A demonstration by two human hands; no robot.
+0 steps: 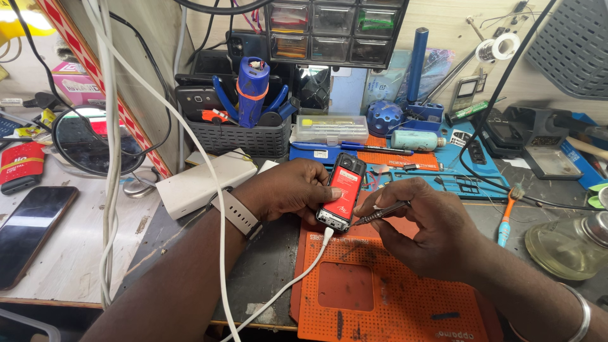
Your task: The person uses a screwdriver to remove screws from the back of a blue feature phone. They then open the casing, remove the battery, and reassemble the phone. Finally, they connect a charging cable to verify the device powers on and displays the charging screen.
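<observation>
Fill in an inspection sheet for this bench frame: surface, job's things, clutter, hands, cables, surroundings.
Surface: orange perforated mat on a dark worn bench.
Job's things: small phone with its back open, red inside; thin tweezers, tips at its lower edge.
Clutter: grey basket of tools, clear screwdriver box, orange brush, glass jar.
Hands: left hand holds the phone; right hand has a pinch grip on the tweezers.
Cables: white cable runs to the phone's bottom end.
Surroundings: drawer cabinet on the wall.

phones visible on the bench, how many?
4, maybe more hidden: one in the left hand (red-backed phone), black phone far left, red phone above it, one in the basket.
</observation>
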